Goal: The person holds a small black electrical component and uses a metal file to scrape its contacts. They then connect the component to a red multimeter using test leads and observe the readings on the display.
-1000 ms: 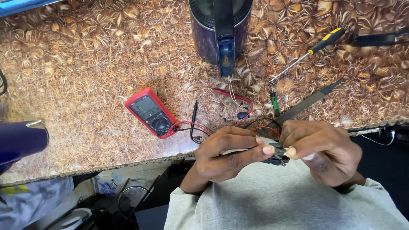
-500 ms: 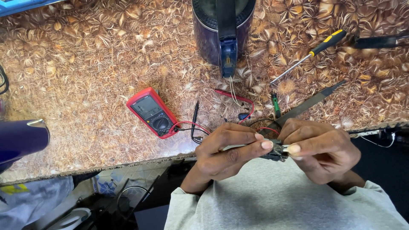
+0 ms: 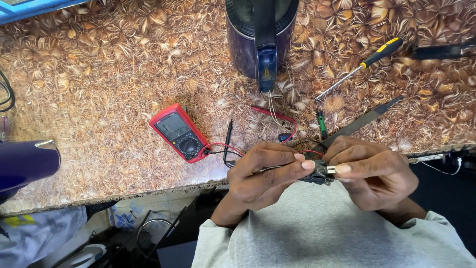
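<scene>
My left hand [image 3: 265, 173] and my right hand [image 3: 372, 171] meet at the table's near edge and pinch a small black electrical part [image 3: 322, 172] between their fingertips. Thin red and black wires [image 3: 310, 147] loop up from the part. A slim metal tool runs through my left fingers toward the part; its tip is hidden. Just beyond the hands lie a red multimeter [image 3: 179, 132] with its black probe [image 3: 227, 140] and red probe [image 3: 272, 113].
A dark blue electric kettle [image 3: 261, 37] stands at the back. A yellow-and-black screwdriver [image 3: 362, 64], a flat file [image 3: 359, 123] and a small green tester [image 3: 322, 124] lie at the right. A dark blue appliance [image 3: 25, 161] sticks in from the left edge.
Both hands stay on the small part, with only slight finger shifts. The view has drifted a little.
</scene>
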